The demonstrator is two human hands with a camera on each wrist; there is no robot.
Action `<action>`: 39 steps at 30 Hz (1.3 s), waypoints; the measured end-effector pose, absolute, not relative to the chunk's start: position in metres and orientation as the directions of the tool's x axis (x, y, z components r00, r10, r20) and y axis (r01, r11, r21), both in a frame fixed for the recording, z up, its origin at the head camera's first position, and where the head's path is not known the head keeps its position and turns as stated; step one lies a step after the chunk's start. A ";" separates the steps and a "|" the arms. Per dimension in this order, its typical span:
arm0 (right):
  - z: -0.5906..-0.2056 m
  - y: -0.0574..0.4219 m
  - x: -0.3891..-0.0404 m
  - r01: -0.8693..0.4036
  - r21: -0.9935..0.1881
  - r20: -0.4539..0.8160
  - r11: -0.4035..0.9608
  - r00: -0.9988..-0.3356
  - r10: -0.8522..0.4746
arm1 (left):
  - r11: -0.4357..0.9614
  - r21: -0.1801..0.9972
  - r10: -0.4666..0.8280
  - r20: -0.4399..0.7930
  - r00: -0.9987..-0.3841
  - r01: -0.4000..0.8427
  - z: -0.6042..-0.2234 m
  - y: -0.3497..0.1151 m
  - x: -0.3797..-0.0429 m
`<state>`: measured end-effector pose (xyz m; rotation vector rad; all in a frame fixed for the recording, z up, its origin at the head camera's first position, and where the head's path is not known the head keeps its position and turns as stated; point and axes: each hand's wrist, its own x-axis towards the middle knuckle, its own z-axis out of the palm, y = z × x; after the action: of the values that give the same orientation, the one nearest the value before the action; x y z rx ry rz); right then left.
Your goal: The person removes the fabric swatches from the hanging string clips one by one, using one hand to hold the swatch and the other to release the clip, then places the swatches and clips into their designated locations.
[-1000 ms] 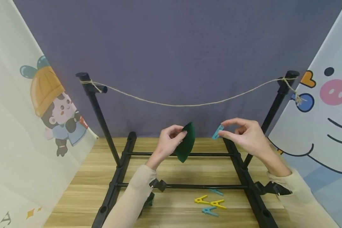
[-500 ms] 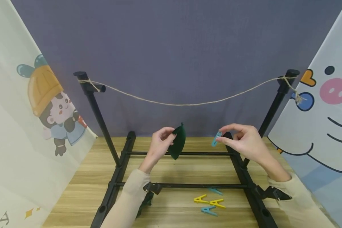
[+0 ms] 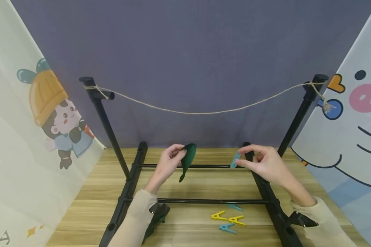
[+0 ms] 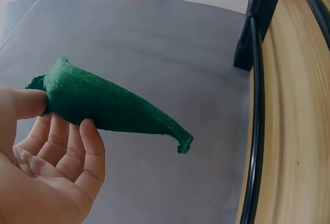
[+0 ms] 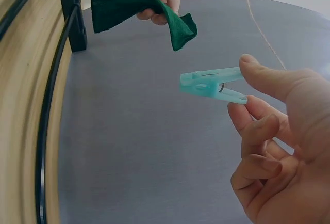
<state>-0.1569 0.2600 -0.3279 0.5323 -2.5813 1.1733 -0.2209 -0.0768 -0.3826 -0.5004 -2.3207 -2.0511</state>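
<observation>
Between thumb and fingers, my left hand [image 3: 168, 162] pinches a small dark green cloth [image 3: 189, 158] by one edge. The cloth [image 4: 113, 97] droops in a curved fold, its far corner hanging loose. My right hand [image 3: 266, 164] holds a light blue clothespin [image 3: 236, 160] by its two handle ends; in the right wrist view the clothespin [image 5: 214, 83] points toward the cloth. Both hands are below a thin twine line [image 3: 198, 113], which sags between two black posts. Cloth and clothespin are apart.
The black frame has posts [image 3: 109, 132] left and right and low crossbars [image 3: 213, 201] over the wooden table [image 3: 89, 202]. Two yellow clothespins [image 3: 236, 220] and two blue ones [image 3: 227, 228] lie at the front. Another dark green cloth [image 3: 154, 223] lies partly behind the left sleeve.
Both hands have come lower, the left also shifting leftward with the cloth. The cloth has turned and now curls over more. The right hand keeps its pinch on the clothespin.
</observation>
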 end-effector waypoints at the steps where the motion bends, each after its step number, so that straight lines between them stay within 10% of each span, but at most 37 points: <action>1: -0.330 0.260 -0.156 -0.427 -0.675 0.370 0.602 -0.902 -0.224 | 0.097 0.967 0.234 0.207 -0.950 0.235 -0.384 -0.078 -0.220; 39: -0.427 0.285 -0.129 -0.224 -0.868 0.106 0.444 -0.956 -0.274 | 0.269 0.949 0.292 0.084 -0.953 0.167 -0.435 -0.124 -0.176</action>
<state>-0.1286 0.2851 -0.4266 0.4685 -2.7112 1.6168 -0.1765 -0.1238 -0.4354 -0.4695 -2.5860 -1.9095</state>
